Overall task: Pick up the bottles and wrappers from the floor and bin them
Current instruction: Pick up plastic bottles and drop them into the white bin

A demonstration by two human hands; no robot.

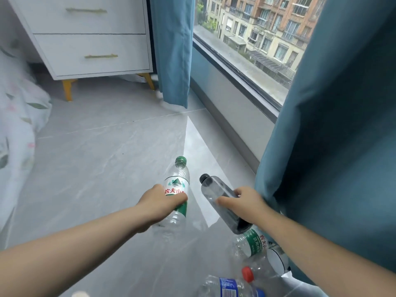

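At the upper left we see a white drawer cabinet point(85, 39) with two drawers, each bearing a slim greenish-gold handle point(86, 10), standing on yellow legs point(68, 88) on the grey tiled floor point(96, 168). White leaf-patterned bedding point(17, 116) hangs down along the left edge. A teal curtain point(173, 50) hangs just right of the cabinet with its hem near the floor, and a second, wider teal curtain point(332, 146) fills the right side. Between them we look through a dark-framed window point(235, 67) onto brick and cream apartment buildings point(267, 22).
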